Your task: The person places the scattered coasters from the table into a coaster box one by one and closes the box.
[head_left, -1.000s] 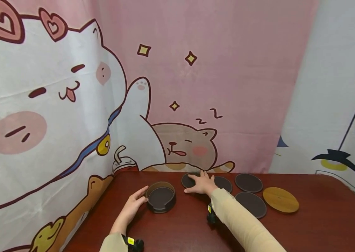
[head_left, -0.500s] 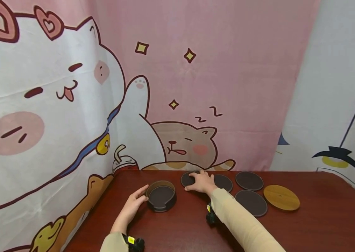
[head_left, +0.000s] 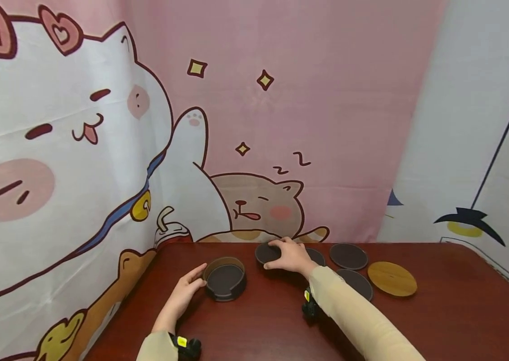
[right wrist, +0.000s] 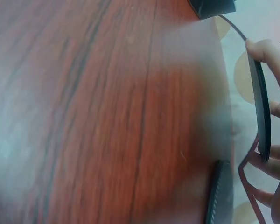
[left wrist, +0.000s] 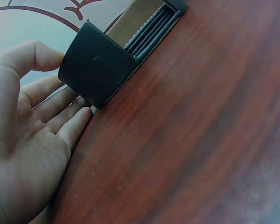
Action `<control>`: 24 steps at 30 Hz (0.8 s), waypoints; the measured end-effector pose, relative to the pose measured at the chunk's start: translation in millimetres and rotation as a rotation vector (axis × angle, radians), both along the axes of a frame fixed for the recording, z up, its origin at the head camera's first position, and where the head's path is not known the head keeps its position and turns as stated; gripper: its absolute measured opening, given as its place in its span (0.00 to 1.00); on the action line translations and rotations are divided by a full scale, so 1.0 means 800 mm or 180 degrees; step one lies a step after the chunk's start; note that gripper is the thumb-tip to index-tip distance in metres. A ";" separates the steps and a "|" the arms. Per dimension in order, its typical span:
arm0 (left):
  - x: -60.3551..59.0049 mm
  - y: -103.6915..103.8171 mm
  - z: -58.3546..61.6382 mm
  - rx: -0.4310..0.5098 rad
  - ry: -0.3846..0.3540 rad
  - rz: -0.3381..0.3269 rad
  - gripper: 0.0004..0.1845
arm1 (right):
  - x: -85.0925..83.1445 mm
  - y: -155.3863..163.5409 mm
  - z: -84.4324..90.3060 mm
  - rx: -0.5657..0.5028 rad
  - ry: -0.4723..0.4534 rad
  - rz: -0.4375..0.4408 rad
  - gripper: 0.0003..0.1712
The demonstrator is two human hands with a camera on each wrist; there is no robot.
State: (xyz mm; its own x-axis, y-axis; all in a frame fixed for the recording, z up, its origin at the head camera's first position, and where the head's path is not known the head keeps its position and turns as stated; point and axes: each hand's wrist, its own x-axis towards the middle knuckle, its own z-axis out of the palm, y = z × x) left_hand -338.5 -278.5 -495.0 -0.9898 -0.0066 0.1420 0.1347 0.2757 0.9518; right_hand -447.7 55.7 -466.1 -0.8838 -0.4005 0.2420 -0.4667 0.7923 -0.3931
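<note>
Two hands: both on the red-brown table [head_left: 259,326], working near its far edge by the cartoon curtain [head_left: 101,150].
left hand [head_left: 185,291]: fingers straight and relaxed, resting against the left wall of the round coaster holder [head_left: 224,283]; nothing gripped. Same spot as a second ago.
coaster holder: upright on the table, dark coasters stacked inside; left wrist view shows fingertips [left wrist: 79,119] touching its outer wall [left wrist: 95,65].
right hand [head_left: 291,255]: a second ago it lay flat on the dark coaster [head_left: 267,253]; now fingers and thumb pinch the coaster by its rim and it is tilted up off the table. Right wrist view shows it edge-on [right wrist: 261,112] between the fingers.
other coasters: three dark ones flat right of the hand, nearest partly under the wrist [head_left: 317,256], next [head_left: 348,255], one nearer [head_left: 357,283]; unmoved.
wooden disc [head_left: 391,278]: flat, far right, just beside the dark ones.
open room: bare table between holder and lifted coaster; wide bare near side and right end.
</note>
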 end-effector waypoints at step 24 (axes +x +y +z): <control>0.005 0.001 0.006 -0.0081 -0.0009 -0.0011 0.30 | 0.029 0.047 0.061 -0.0120 0.0238 0.0418 0.42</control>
